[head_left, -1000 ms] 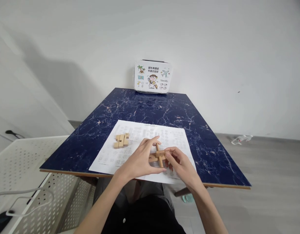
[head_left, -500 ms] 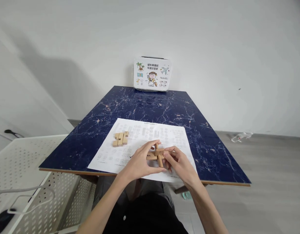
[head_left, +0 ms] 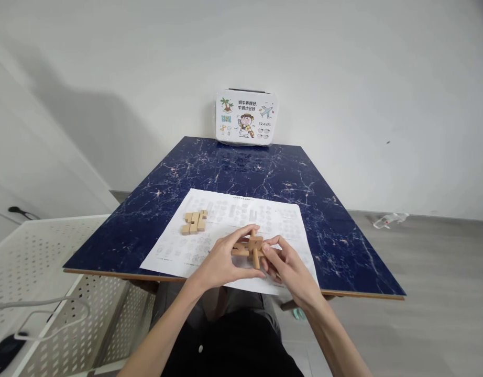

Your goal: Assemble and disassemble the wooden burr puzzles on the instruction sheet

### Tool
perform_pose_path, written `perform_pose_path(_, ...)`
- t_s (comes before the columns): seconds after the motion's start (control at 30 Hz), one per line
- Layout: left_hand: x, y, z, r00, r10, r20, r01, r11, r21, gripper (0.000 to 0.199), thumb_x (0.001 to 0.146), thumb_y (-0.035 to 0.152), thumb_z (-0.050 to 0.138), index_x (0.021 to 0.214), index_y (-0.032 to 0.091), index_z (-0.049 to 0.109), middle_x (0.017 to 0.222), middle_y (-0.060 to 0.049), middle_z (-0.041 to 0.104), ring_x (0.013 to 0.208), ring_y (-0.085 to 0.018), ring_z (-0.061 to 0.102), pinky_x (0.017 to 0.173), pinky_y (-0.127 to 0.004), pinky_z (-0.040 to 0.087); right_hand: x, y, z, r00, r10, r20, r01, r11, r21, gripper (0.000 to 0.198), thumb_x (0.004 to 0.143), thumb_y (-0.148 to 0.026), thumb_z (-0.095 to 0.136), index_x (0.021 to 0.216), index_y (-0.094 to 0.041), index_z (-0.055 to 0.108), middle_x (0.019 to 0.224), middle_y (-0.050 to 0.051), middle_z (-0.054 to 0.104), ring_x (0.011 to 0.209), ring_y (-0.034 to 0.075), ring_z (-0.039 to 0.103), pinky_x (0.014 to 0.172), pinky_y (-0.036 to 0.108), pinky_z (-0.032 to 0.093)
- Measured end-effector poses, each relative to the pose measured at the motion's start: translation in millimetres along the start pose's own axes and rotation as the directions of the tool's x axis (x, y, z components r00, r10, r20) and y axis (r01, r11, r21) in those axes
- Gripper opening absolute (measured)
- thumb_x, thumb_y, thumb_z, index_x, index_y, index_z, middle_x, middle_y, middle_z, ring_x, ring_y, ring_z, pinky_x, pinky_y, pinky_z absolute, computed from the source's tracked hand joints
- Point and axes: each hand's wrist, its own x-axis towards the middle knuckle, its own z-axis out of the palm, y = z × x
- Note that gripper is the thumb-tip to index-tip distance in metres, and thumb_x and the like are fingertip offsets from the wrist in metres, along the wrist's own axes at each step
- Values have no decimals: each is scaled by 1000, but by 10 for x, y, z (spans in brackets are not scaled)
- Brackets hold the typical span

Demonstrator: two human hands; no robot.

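Note:
Between both hands, over the lower part of a printed sheet (head_left: 173, 246), is a cross-shaped wooden interlocking puzzle (head_left: 255, 244) made of notched sticks. My left hand (head_left: 223, 260) curves around it, thumb at the near stick end and index finger at the far one. With thumb and fingers, my right hand (head_left: 285, 262) pinches the puzzle's right side. A dark mark shows on its left-pointing piece. On the sheet's left part lie several notched wooden pieces (head_left: 194, 222) side by side, apart from both hands.
A white case (head_left: 246, 118) with cartoon prints stands at the back of the blue marbled table (head_left: 233, 170), against the wall. At left is a white perforated rack (head_left: 41, 246) with a cable and a black object. Clear plastic (head_left: 390, 220) lies on the floor at right.
The puzzle has turned slightly in my hands, so its upper block now faces me more and the near stick points more straight down. The loose pieces have stayed put.

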Motion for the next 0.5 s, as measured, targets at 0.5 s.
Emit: perform_pose_path(0.5,-1,41,7,977,209,-32,-207,977,57,52,80,38,91,128,35,72,161,-6,47,145,-34,51,118,-54,50,-1,32,36,998,-46,-46,46,999,-3,47,95,-70,62,103,-24,54,68,-5,56,54,11,41,49,24,33)
